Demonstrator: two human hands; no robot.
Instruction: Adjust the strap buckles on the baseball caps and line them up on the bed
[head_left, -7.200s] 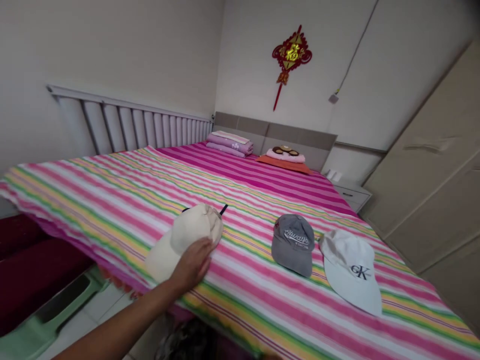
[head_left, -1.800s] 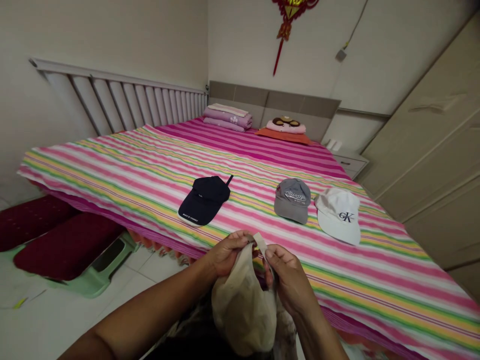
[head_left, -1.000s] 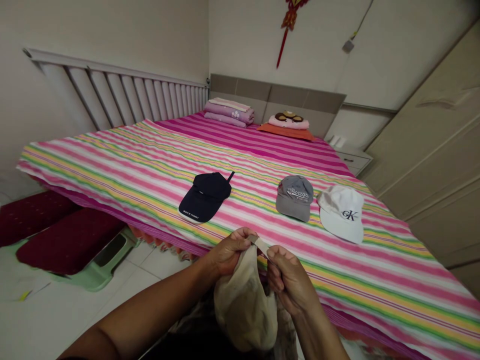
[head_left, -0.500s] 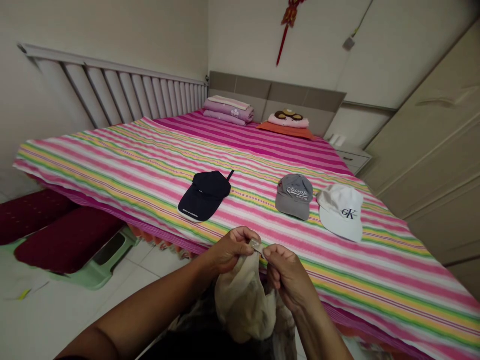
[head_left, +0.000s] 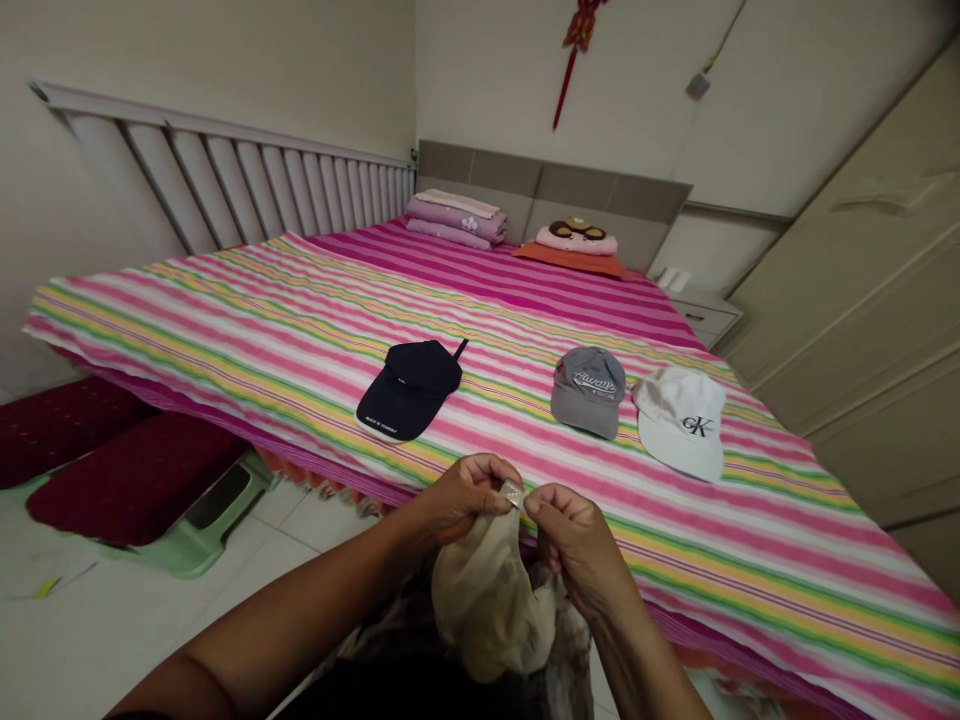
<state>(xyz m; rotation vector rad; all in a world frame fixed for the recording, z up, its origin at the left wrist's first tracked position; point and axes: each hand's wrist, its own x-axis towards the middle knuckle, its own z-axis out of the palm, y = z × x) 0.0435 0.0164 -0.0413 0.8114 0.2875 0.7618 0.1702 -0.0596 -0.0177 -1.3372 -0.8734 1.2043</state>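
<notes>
A beige cap [head_left: 491,600] hangs from my two hands in front of my lap, the opening at its back facing right. My left hand [head_left: 472,500] pinches one end of the cap's adjusting strap [head_left: 513,493], thumb on top. Close beside it, my right hand [head_left: 566,530] is closed with thumb and forefinger on the strap's other end. The fingertips nearly meet at the strap; whether its two ends are joined cannot be made out. Beyond my hands lie a navy cap [head_left: 412,390], a grey cap [head_left: 589,392] and a white cap [head_left: 682,425].
The bed [head_left: 300,300] has a striped cover. At its head lie folded purple bedding [head_left: 457,222] and an orange pillow [head_left: 570,260]. Maroon-topped green stools [head_left: 142,490] stand at the left, a nightstand [head_left: 701,318] and a wardrobe [head_left: 847,300] at the right.
My right hand has shifted slightly up and left at the strap. The beige cap has swung a little; the other caps stay in place.
</notes>
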